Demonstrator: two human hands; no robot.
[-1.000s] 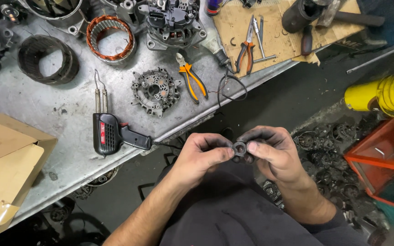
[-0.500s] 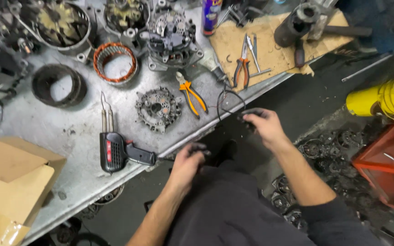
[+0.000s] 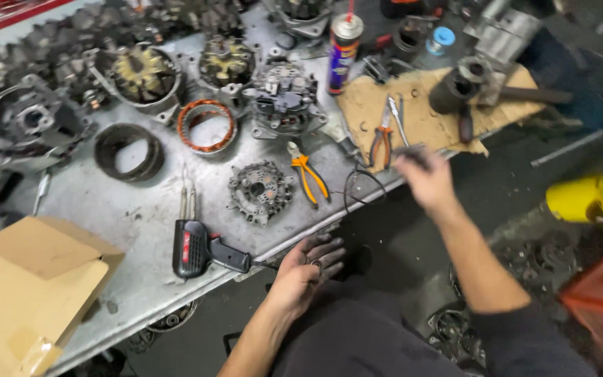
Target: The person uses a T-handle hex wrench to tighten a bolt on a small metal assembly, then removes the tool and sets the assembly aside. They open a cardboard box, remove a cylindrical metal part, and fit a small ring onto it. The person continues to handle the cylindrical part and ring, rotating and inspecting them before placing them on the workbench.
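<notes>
Now the left hand [image 3: 308, 269] is cupping one small ring [image 3: 315, 264] in its open palm; the right hand [image 3: 423, 178] is blurring over two pliers [image 3: 383, 139], grip unclear.

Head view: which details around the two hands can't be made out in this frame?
- Right hand: motion blur smears the fingers, so whether it grips anything is unclear.
- Left hand: a small ring-like part lies in the palm; too small to identify.
- Soldering gun: its cord drops behind the bench edge.
- Cardboard box: cut off by the left frame edge.
</notes>
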